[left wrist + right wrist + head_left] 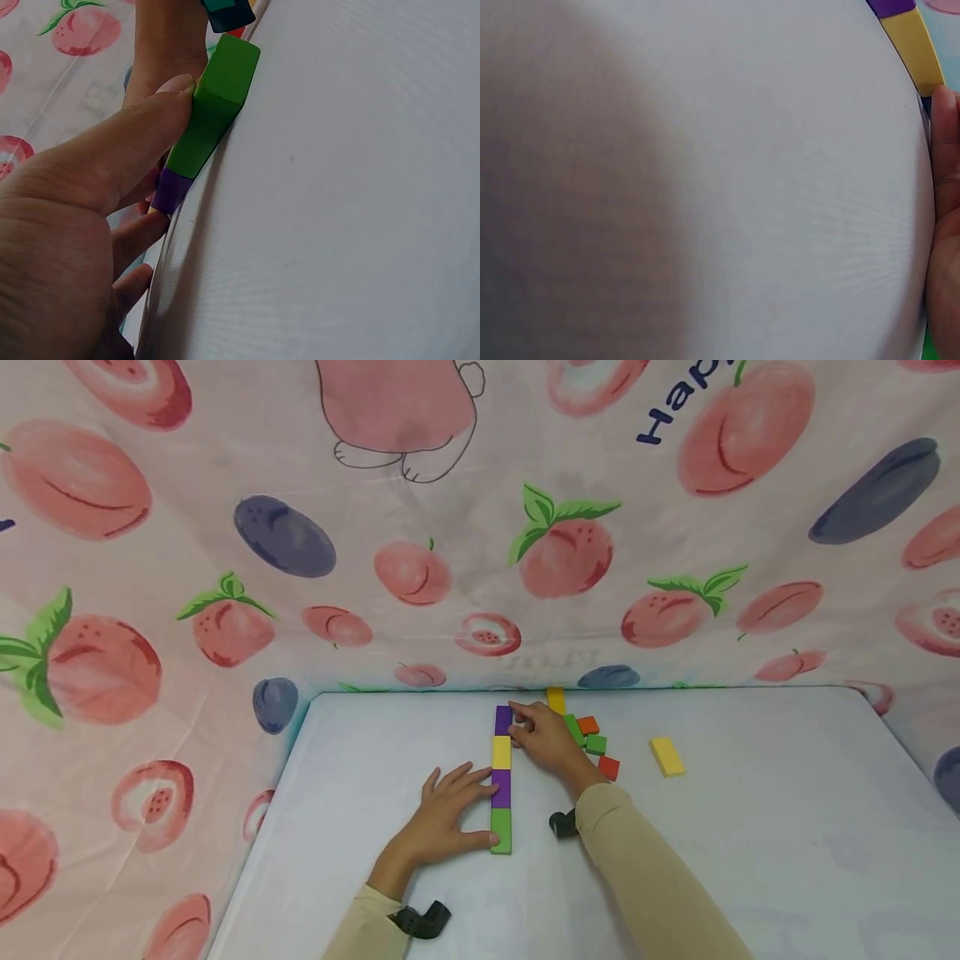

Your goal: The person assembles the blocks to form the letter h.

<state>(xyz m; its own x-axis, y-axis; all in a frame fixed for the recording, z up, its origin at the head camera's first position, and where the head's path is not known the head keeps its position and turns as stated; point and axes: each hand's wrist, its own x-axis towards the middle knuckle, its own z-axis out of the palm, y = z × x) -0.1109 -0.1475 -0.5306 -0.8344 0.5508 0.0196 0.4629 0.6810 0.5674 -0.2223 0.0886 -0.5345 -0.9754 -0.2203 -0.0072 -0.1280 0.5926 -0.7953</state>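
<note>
A straight row of blocks lies on the white table, running away from me. Nearest is a green block [501, 832], followed by a purple block [501, 789], a yellow block [502, 752] and a far purple block [502, 720]. My left hand [444, 818] is spread along the row's left side, its thumb touching the green block and a fingertip at the nearer purple one. With bent fingers, my right hand [547, 739] pinches the far purple block from its right side. In the right wrist view, only part of that hand [946, 225] shows beside the yellow block [913, 51].
Right of the row, partly behind my right hand, lie loose blocks: an orange one [588, 725], a red one [609, 767], green ones [596, 744] and a yellow one [556, 701]. Another yellow block [667, 757] lies farther right. A fruit-print cloth [450, 510] hangs behind the table.
</note>
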